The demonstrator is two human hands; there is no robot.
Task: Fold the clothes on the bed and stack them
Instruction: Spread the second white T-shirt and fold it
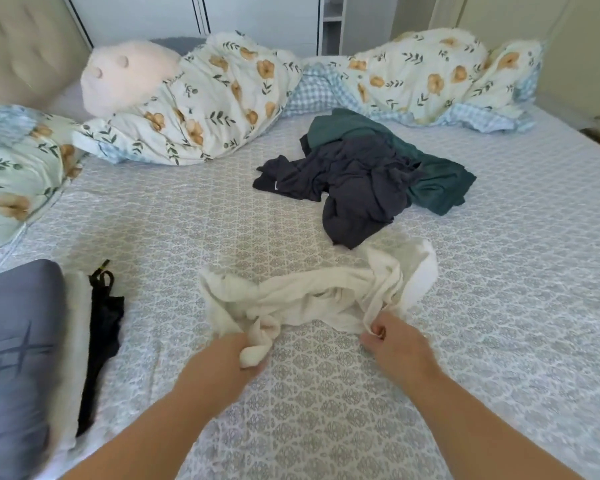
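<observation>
A crumpled cream-white garment (312,296) lies on the patterned bed sheet (326,410) just in front of me. My left hand (229,358) grips a bunched end of it at the left. My right hand (392,337) pinches its near edge at the right. Farther back lies a rumpled dark grey garment (354,188), partly on top of a teal green garment (437,181). A black garment (101,341) lies stretched out at the left of the bed.
A floral duvet (222,98) is heaped along the far side of the bed with a pink plush toy (125,77) on it. A grey-blue pillow (14,358) sits at the near left, a floral pillow (11,174) behind it. White cabinets stand beyond.
</observation>
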